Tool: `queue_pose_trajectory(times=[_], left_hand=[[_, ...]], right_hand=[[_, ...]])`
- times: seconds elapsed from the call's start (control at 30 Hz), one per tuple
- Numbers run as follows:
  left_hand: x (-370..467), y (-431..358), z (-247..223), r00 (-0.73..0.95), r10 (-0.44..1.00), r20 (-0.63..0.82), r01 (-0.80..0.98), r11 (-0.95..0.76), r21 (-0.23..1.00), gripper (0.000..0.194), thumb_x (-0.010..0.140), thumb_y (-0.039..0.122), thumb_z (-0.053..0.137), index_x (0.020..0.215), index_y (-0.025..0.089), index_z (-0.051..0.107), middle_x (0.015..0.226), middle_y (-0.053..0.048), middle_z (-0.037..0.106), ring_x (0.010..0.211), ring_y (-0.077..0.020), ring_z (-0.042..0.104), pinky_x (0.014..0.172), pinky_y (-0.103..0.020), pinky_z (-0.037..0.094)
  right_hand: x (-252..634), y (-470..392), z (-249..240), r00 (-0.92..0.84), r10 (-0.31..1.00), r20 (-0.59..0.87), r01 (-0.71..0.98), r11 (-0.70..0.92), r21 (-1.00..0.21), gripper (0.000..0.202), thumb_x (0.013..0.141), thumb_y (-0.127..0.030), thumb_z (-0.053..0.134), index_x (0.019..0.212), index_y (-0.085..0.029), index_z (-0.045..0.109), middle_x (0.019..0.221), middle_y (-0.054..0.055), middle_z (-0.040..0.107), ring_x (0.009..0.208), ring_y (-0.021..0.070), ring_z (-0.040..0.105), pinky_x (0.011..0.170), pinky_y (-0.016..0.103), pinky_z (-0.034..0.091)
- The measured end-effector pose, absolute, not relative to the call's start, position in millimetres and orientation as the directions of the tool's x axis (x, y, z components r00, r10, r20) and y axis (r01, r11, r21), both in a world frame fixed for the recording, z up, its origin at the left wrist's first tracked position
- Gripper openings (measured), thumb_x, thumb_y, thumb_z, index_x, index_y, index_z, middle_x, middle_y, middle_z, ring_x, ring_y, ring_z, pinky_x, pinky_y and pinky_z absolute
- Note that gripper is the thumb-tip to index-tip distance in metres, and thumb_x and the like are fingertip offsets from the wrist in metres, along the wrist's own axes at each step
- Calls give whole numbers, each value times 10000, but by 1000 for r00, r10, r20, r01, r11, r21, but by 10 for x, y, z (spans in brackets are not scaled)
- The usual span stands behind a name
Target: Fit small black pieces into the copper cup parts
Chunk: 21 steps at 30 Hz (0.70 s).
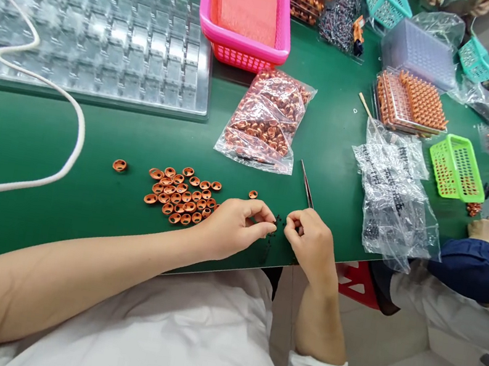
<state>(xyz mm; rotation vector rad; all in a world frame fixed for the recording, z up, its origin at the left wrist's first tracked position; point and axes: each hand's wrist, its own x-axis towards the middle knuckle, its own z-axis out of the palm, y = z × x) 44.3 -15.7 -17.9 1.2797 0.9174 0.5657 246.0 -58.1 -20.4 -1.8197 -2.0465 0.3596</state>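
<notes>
My left hand (241,226) is closed in a pinch over the green table, with something small and dark at its fingertips. Just to its right, my right hand (310,239) has its fingers pressed together; what they hold, if anything, is too small to tell. Tweezers (307,184) stick out beyond the right hand. Tiny black pieces (269,240) lie on the table between the hands. A cluster of copper-coloured cup-shaped parts (179,195) lies left of my left hand. One more cup (252,194) sits above that hand, and another (119,166) lies apart at the left.
A clear tray (92,26) and white cable (74,107) occupy the left. Beyond my hands are a bag of copper parts (267,118) and a pink basket (240,54). Plastic bags (395,196) and a green basket (457,169) are rightward; another person's hands (484,231) work there.
</notes>
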Motion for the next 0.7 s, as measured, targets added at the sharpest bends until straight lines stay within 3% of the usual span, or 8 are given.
queue_pose_trajectory(times=[0.2,0.37,0.5,0.6,0.7], left_hand=[[443,-139,-194,543,792,-280,118,258,959,148,835,314,654,832,168,673,772,-18,712,716,-161,661,664,-257,511],[441,-147,-191,540,790,-290,112,274,955,151,828,318,654,827,167,670,761,-17,700,721,-163,660,669,-262,507],[442,-148,-177,558,778,-287,76,297,952,147,823,311,653,816,164,657,743,-13,685,713,-161,662,686,-266,521],[439,-146,-145,584,763,-277,52,305,951,143,835,304,640,827,161,648,750,-14,683,714,-159,665,696,-268,531],[438,-150,-119,603,749,-274,52,306,951,137,836,298,637,834,161,642,755,-14,684,715,-158,670,695,-265,534]], right_hand=[[2477,-589,-233,-103,980,169,909,162,-384,167,932,-137,509,835,-209,624,782,11,608,684,141,550,665,264,418],[2480,-616,-232,-69,975,213,894,156,-421,148,933,-137,523,900,-196,655,812,21,630,685,142,563,688,279,453],[2414,-703,-124,36,980,198,773,98,-627,122,929,-162,559,937,-209,671,842,13,637,688,128,569,676,265,480],[2340,-782,-57,77,995,57,591,0,-807,88,913,-197,594,913,-226,678,842,0,636,673,115,577,580,230,458],[2289,-835,-66,62,996,-62,443,-83,-893,67,894,-215,612,855,-224,666,786,-14,607,635,106,559,534,218,430]])
